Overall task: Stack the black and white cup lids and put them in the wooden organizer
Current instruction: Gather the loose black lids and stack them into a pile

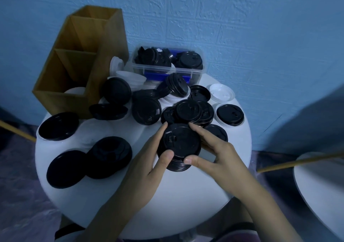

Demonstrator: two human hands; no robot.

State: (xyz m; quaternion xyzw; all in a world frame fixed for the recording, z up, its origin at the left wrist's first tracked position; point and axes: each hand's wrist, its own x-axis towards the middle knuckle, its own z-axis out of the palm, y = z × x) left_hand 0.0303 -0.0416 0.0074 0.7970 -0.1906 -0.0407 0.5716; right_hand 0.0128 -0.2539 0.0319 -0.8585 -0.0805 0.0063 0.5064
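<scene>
A stack of black cup lids (181, 144) is held above the round white table (186, 195) between both hands. My left hand (149, 163) grips its left rim with thumb in front and fingers behind. My right hand (214, 154) grips its right rim the same way. Several loose black lids (146, 111) lie scattered over the table. White lids (221, 92) lie near the back. The wooden organizer (81, 59) stands at the back left, with a white lid (75, 89) showing in its front compartment.
A clear plastic box (167, 62) with black lids and a blue insert stands at the back against the blue wall. A second white table (320, 189) is at the right. Thin wooden rods cross at the left and right edges.
</scene>
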